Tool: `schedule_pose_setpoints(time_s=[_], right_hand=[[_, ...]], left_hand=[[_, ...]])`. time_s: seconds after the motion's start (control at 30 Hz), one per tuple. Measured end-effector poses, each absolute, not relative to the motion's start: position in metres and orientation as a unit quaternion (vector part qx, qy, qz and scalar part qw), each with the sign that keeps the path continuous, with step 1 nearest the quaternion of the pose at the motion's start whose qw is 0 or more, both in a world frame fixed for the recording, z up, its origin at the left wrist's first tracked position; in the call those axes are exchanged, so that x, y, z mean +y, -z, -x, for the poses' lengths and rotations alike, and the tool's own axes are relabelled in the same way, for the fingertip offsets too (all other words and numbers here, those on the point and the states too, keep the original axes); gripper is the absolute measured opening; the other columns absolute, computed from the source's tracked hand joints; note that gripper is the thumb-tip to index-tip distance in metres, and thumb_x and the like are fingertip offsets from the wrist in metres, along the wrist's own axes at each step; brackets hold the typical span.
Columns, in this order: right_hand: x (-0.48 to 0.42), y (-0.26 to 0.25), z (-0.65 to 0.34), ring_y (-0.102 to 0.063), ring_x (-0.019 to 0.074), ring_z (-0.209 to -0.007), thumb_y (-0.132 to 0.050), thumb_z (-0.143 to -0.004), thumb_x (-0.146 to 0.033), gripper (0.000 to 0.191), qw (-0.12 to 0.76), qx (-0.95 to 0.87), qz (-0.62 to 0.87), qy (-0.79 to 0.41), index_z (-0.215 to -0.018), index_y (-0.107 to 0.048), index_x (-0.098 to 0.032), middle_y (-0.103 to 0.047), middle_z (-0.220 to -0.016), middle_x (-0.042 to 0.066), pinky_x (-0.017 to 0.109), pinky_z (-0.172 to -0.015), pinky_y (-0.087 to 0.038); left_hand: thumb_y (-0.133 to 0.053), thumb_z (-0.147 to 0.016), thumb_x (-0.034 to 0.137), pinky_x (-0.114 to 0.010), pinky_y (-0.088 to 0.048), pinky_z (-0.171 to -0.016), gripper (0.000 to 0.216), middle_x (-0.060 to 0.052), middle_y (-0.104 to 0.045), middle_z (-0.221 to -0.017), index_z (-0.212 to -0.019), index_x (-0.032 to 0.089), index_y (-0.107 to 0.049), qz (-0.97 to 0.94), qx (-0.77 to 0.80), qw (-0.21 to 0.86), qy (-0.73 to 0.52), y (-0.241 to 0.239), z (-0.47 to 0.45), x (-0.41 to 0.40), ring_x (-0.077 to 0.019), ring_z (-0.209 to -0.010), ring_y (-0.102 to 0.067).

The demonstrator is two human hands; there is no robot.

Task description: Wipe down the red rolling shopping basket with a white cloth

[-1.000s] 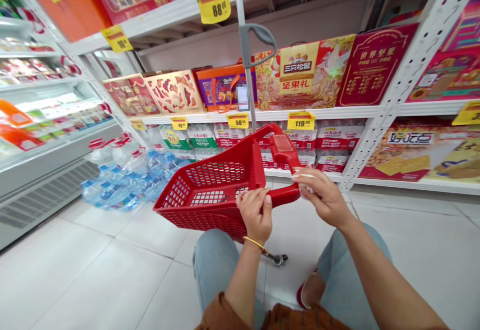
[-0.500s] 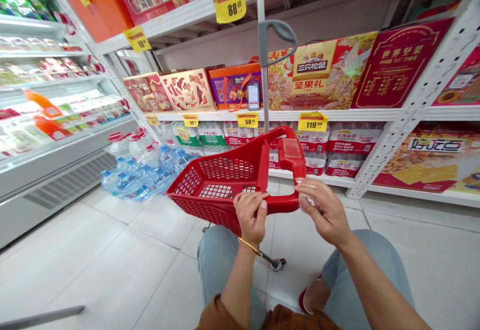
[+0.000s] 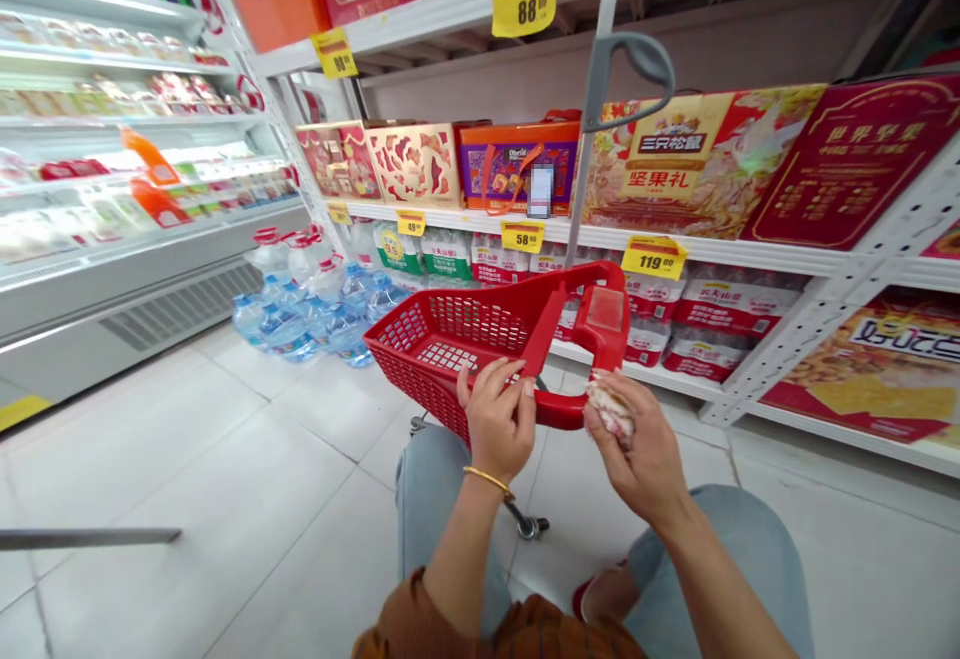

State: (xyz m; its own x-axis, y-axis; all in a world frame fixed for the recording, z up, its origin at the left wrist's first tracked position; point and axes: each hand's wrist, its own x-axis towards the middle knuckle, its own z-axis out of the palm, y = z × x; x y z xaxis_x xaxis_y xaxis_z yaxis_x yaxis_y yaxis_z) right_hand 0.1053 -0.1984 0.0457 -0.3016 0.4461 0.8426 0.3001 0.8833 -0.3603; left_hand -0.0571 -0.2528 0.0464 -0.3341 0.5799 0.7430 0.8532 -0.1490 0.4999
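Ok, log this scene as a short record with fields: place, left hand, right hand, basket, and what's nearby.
Place: shop aisle with a tiled floor
Left: left hand grips the near rim of the red basket; gold bangle on the wrist
Right: right hand holds a crumpled wad, whitish, close to the basket's rim
Basket: tilted, grey pull handle raised
Nearby: water bottles on the floor; gift boxes shelved above yellow price tags
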Motion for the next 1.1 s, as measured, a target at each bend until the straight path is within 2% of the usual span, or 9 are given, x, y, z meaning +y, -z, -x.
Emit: schedule_pose_setpoints(time_s=[0.1, 0.27, 0.43, 0.6, 0.73, 1.1], right_hand=[[-0.202, -0.048, -0.105, -0.058, 0.0249, -0.110, -0.059, -0.086, -0.021, 0.042, 0.557, -0.794, 0.231, -0.076, -0.125, -0.042, -0.023, -0.060, -0.114, 0.011, 0.046, -0.090, -0.052], [-0.199, -0.045, -0.105, -0.052, 0.0285, -0.119, -0.057, -0.087, -0.027, 0.027, 0.541, -0.811, 0.216, -0.051, -0.114, -0.056, -0.022, -0.055, -0.124, 0.014, 0.050, -0.096, -0.049], [-0.190, -0.034, -0.099, -0.057, 0.0283, -0.114, -0.059, -0.084, -0.014, 0.030, 0.593, -0.787, 0.152, -0.079, -0.113, -0.060, -0.023, -0.064, -0.109, 0.010, 0.054, -0.094, -0.050], [-0.180, -0.034, -0.093, -0.064, 0.0248, -0.101, -0.061, -0.080, -0.011, 0.029, 0.621, -0.768, 0.136, -0.081, -0.105, -0.063, -0.025, -0.066, -0.100, 0.006, 0.058, -0.094, -0.049], [-0.171, -0.039, -0.092, -0.065, 0.0236, -0.095, -0.062, -0.078, -0.010, 0.025, 0.628, -0.761, 0.126, -0.103, -0.100, -0.064, -0.022, -0.066, -0.096, 0.006, 0.057, -0.094, -0.049], [-0.135, -0.045, -0.097, -0.065, 0.0238, -0.097, -0.062, -0.081, -0.017, 0.016, 0.596, -0.774, 0.144, -0.156, -0.095, -0.066, -0.024, -0.070, -0.094, 0.004, 0.054, -0.099, -0.044]], left_hand=[[-0.046, -0.091, 0.023, -0.048, -0.019, -0.112, 0.023, -0.003, -0.070, -0.105, -0.097, 0.024, -0.068, 0.588, -0.617, 0.129, 0.507, -0.059, 0.039, -0.259, -0.0192, -0.109, -0.058], [-0.039, -0.093, 0.019, -0.042, -0.028, -0.109, 0.027, -0.004, -0.069, -0.105, -0.107, 0.022, -0.062, 0.603, -0.591, 0.072, 0.530, -0.056, 0.012, -0.259, -0.0171, -0.104, -0.059], [-0.038, -0.093, 0.023, -0.040, -0.036, -0.098, 0.027, -0.004, -0.069, -0.092, -0.098, 0.022, -0.064, 0.601, -0.575, 0.073, 0.550, -0.043, 0.011, -0.252, -0.0181, -0.092, -0.061], [-0.040, -0.092, 0.026, -0.037, -0.040, -0.087, 0.026, -0.003, -0.070, -0.085, -0.089, 0.023, -0.066, 0.596, -0.578, 0.057, 0.554, -0.045, 0.015, -0.249, -0.0178, -0.085, -0.062], [-0.044, -0.091, 0.023, -0.035, -0.039, -0.087, 0.023, 0.000, -0.070, -0.081, -0.083, 0.024, -0.065, 0.590, -0.566, 0.069, 0.572, -0.048, 0.016, -0.248, -0.0160, -0.082, -0.062], [-0.048, -0.089, 0.019, -0.037, -0.034, -0.093, 0.020, 0.000, -0.071, -0.085, -0.091, 0.023, -0.068, 0.588, -0.544, 0.067, 0.594, -0.048, 0.022, -0.247, -0.0159, -0.085, -0.062]])
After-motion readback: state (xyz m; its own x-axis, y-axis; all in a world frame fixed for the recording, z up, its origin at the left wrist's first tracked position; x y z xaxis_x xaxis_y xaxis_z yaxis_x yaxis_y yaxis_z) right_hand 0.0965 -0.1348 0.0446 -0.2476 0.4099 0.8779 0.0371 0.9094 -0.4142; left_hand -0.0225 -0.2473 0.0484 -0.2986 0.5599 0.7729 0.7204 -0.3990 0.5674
